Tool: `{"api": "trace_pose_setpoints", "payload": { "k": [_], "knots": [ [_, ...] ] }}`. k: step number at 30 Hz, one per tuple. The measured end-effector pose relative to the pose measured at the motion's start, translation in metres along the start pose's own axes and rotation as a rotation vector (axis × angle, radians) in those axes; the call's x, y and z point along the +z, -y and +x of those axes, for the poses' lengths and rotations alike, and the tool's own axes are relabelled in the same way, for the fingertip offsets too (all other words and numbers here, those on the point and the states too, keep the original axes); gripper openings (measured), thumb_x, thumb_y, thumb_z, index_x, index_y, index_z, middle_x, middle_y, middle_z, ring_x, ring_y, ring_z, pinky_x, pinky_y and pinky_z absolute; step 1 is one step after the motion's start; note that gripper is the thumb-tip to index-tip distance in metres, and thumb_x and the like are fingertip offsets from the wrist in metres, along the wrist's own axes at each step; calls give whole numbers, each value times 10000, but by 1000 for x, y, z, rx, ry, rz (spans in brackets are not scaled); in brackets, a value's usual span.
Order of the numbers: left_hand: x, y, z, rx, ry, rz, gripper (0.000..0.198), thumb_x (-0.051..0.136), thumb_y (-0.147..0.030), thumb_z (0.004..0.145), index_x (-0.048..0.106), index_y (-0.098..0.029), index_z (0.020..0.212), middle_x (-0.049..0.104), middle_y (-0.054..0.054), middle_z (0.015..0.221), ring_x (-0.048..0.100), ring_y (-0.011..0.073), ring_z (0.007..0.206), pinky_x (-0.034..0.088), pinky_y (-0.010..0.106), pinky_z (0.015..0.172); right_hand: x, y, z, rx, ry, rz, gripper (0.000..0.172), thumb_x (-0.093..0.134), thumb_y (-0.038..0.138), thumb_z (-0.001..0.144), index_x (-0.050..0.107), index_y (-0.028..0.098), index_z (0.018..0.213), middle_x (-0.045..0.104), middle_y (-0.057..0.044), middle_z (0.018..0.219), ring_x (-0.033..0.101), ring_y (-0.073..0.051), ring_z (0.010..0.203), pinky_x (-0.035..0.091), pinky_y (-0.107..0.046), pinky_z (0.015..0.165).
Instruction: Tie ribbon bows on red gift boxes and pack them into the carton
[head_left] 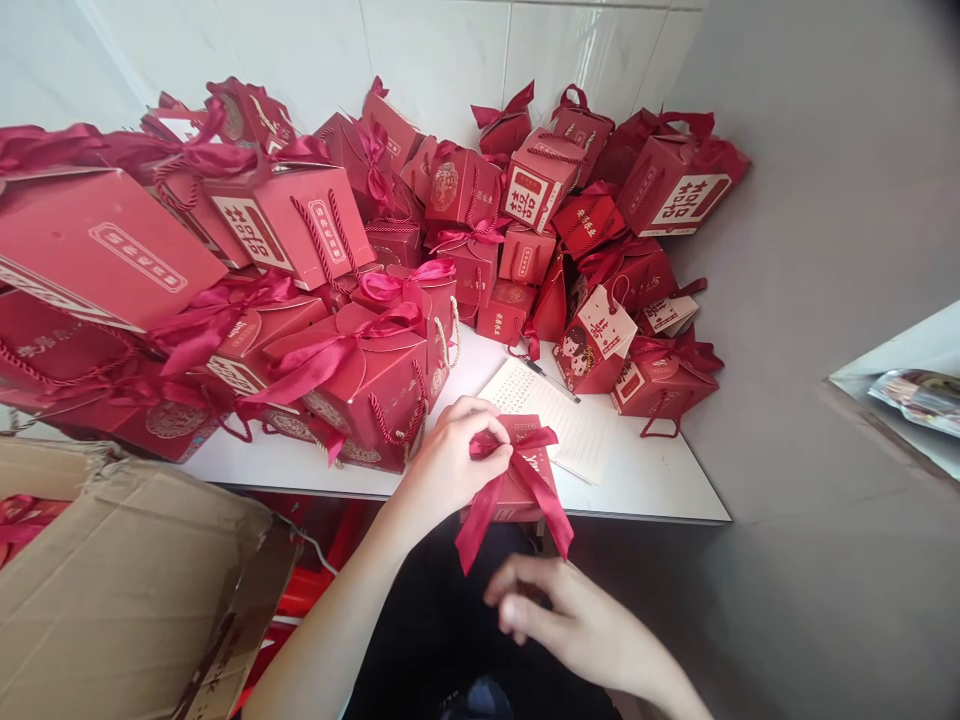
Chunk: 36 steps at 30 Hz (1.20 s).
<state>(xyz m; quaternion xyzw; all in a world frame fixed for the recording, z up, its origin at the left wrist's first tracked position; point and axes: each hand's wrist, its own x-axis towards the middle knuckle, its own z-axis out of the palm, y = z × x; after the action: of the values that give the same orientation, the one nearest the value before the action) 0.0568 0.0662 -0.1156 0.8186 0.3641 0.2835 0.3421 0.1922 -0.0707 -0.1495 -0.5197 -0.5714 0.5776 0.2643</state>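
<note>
A small red gift box point(520, 490) stands at the table's front edge, tied on top with a dark red satin ribbon bow point(541, 437). Thumb and fingers of my left hand point(471, 448) pinch the bow near its knot. Two ribbon tails point(550, 508) hang down over the front of the box. Just below the tails is my right hand point(547, 605), apart from the box and slightly blurred. Its fingers are loosely bent, with a gap to the thumb and nothing seen between them.
Many red gift boxes point(379, 390) with ribbons and rope handles are piled across the white table point(660, 480). A written notepad point(574, 440) and a pen point(551, 378) lie behind my box. An open cardboard carton point(127, 590) stands at left; a grey panel point(810, 250) borders the right.
</note>
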Motion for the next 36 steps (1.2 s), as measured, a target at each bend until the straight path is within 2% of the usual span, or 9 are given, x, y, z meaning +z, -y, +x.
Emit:
{"api": "trace_pose_setpoints", "payload": {
  "k": [2,5,9,17,28,30,33,34,36],
  "knots": [
    [0,-1,0,-2,1,-3,60,563,-240,791,600,-213,752,540,19,1069,545,195,1053,418,361,967,20,6,17,-57,-134,172,387,441,503,889,610,156,857,610,-29,750,572,-121,656,442,-232,637],
    [0,-2,-1,-12,2,-6,66,560,-234,793,597,-212,742,539,19,1079,538,196,1070,409,367,974,43,12,38,-137,-242,365,480,407,567,882,613,143,793,586,-22,662,549,-109,576,441,-232,595],
    [-1,-4,0,-29,-3,-7,62,567,-214,777,596,-212,722,545,16,1075,545,195,1057,413,360,964,54,15,48,-173,-329,384,513,409,558,885,634,139,690,548,-5,558,517,-97,523,419,-222,567],
    [1,-5,1,-42,-24,3,68,578,-208,767,614,-210,709,546,5,1059,566,180,1008,428,331,928,48,22,47,-174,-339,177,509,382,499,913,699,149,722,564,-6,527,521,-107,524,400,-219,558],
    [1,-4,1,-44,-24,4,86,575,-215,771,638,-210,712,552,18,1071,564,198,1026,444,351,926,51,33,52,-260,-333,60,439,377,374,931,676,153,697,624,-23,588,576,-123,558,438,-219,597],
    [1,-4,1,-35,-24,-5,89,572,-215,775,638,-208,716,551,24,1075,563,199,1029,441,355,930,45,35,46,-274,-287,24,430,399,383,926,668,162,674,641,-26,629,590,-134,601,440,-230,623],
    [0,-4,1,-26,-15,-12,85,575,-208,773,634,-203,712,554,27,1060,572,195,1010,441,355,933,29,38,21,-269,-177,-33,353,500,436,880,682,186,709,652,-19,698,588,-143,639,429,-234,621],
    [0,-4,1,-25,-10,-12,84,576,-204,772,632,-203,709,555,27,1052,574,193,1004,442,352,932,21,38,11,-266,-196,-32,345,516,458,866,685,192,727,645,-17,693,579,-140,622,425,-232,604],
    [0,-4,1,-25,-4,-10,80,579,-207,770,627,-205,707,555,25,1046,572,192,1009,438,346,938,3,35,-9,-246,-451,-36,438,435,503,888,647,190,669,572,-12,589,522,-131,537,393,-239,536]
  ]
}}
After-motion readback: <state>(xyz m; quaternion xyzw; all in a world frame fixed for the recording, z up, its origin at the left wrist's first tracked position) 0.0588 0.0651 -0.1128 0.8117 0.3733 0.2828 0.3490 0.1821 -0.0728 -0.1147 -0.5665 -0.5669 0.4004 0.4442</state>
